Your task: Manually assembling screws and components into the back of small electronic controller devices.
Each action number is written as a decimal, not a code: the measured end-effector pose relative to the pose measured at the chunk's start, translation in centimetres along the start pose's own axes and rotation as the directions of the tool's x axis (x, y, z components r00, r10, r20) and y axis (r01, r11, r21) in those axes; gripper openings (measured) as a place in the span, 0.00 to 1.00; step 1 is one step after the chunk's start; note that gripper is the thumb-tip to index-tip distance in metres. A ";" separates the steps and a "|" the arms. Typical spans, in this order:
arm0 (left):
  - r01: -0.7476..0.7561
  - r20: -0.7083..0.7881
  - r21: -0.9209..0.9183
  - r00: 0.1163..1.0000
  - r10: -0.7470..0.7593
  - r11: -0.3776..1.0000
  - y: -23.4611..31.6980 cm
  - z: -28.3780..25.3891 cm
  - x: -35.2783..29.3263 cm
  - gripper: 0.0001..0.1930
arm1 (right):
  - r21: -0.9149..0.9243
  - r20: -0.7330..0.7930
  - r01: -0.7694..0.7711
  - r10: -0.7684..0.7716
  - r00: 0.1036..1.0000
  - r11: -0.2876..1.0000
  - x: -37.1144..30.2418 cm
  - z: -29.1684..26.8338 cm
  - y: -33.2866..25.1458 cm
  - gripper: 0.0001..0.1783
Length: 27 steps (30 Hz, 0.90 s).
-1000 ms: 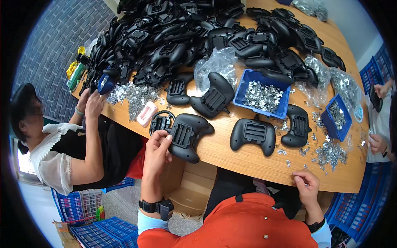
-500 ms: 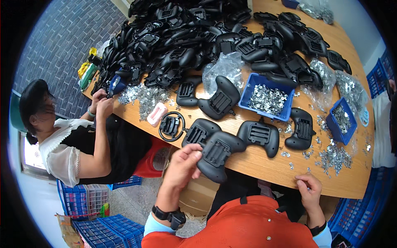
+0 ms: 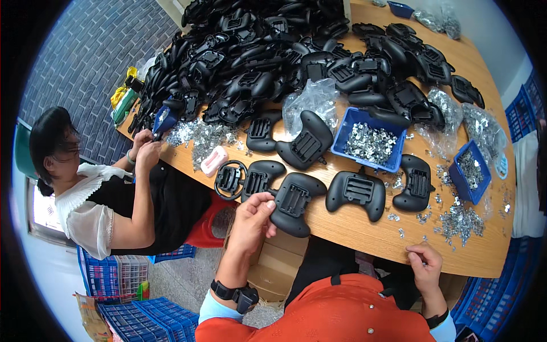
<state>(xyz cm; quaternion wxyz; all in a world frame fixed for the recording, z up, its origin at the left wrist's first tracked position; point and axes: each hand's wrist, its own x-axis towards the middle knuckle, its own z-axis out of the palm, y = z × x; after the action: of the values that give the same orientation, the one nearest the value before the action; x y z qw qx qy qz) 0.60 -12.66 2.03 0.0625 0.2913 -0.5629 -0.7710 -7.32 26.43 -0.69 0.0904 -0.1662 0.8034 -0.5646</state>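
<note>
My left hand [image 3: 250,223] grips the left side of a black game controller shell [image 3: 298,196] at the table's near edge, its open battery bay facing up. My right hand [image 3: 425,263] rests by the table edge further right, thumb and fingers curled together; whatever they may hold is too small to make out. Right of the held shell lie two more controller shells, one nearer [image 3: 356,194] and one further right [image 3: 415,182]. Behind it are another shell [image 3: 307,141] and a wheel-shaped black part [image 3: 231,179]. A blue bin [image 3: 336,149] holds small metal contact pieces [image 3: 369,141].
A large heap of black shells [image 3: 245,62] covers the far side. Loose metal pieces [image 3: 462,222] and a second blue bin [image 3: 487,181] lie at right. A pink piece [image 3: 214,161] sits left. A co-worker [image 3: 102,194] works at the left edge. Plastic bags [image 3: 310,105] stand behind.
The shell in my left hand has shifted up and slightly left, turning to sit straighter. My right hand stays nearly in place. The co-worker's hands have moved slightly.
</note>
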 end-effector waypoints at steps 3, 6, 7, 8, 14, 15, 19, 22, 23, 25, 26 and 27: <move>-0.070 -0.046 0.162 0.996 0.079 0.984 -0.8 1.0 -0.3 0.16 | -0.013 0.011 0.007 -0.007 1.000 1.000 0.2 0.0 -0.3 0.06; -0.182 -0.149 0.451 0.950 0.274 0.874 -0.6 2.7 -0.8 0.20 | -0.016 0.009 0.010 -0.010 1.000 1.000 0.3 0.1 -0.3 0.06; -0.200 -0.186 0.580 0.912 0.367 0.790 -0.5 3.1 -0.9 0.26 | -0.016 0.008 0.012 -0.012 1.000 1.000 0.3 0.1 -0.4 0.06; -0.200 -0.187 0.579 0.911 0.367 0.790 -0.7 2.8 -0.8 0.26 | -0.016 0.009 0.013 -0.013 1.000 1.000 0.3 0.1 -0.4 0.06; -0.201 0.215 0.973 0.614 0.760 -0.113 0.0 2.7 -0.6 0.38 | -0.013 0.006 -0.027 0.027 1.000 1.000 0.0 -0.1 -0.6 0.06; -0.258 0.190 0.966 0.703 0.685 -0.004 -0.3 2.6 -0.2 0.43 | -0.013 0.012 -0.015 0.015 1.000 1.000 0.1 -0.2 -0.7 0.06; -0.197 0.181 0.980 0.827 0.532 -0.027 -1.7 3.0 1.5 0.42 | 0.012 -0.022 -0.032 0.033 0.999 0.999 -0.5 -0.1 -0.1 0.06; -0.208 0.173 0.978 0.828 0.533 0.004 -1.4 1.6 1.7 0.38 | -0.039 0.050 0.050 -0.048 0.998 0.998 0.4 -0.1 -0.5 0.06; -0.215 0.180 0.977 0.828 0.531 0.004 -1.1 1.5 1.8 0.38 | -0.054 0.029 0.032 -0.031 0.999 0.998 0.5 -0.2 -0.8 0.06; -0.235 0.197 0.972 0.802 0.563 -0.006 -0.9 1.7 2.0 0.36 | -0.028 0.070 0.040 -0.038 0.997 0.999 0.8 -0.2 -1.3 0.06; -0.247 0.208 0.969 0.775 0.597 -0.016 -0.9 2.1 2.0 0.35 | -0.041 0.053 0.028 -0.026 0.998 0.999 0.8 -0.1 -1.5 0.06; -0.291 0.265 0.954 0.719 0.642 -0.068 -0.6 2.9 1.9 0.32 | -0.019 0.034 0.010 -0.010 0.999 1.000 0.8 -0.1 -1.5 0.06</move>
<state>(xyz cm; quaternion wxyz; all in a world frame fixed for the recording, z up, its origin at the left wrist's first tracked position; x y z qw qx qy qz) -2.28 -10.86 1.34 0.2008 0.1442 -0.9645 -0.0926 -7.88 25.74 0.82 0.0996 -0.1805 0.8063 -0.5544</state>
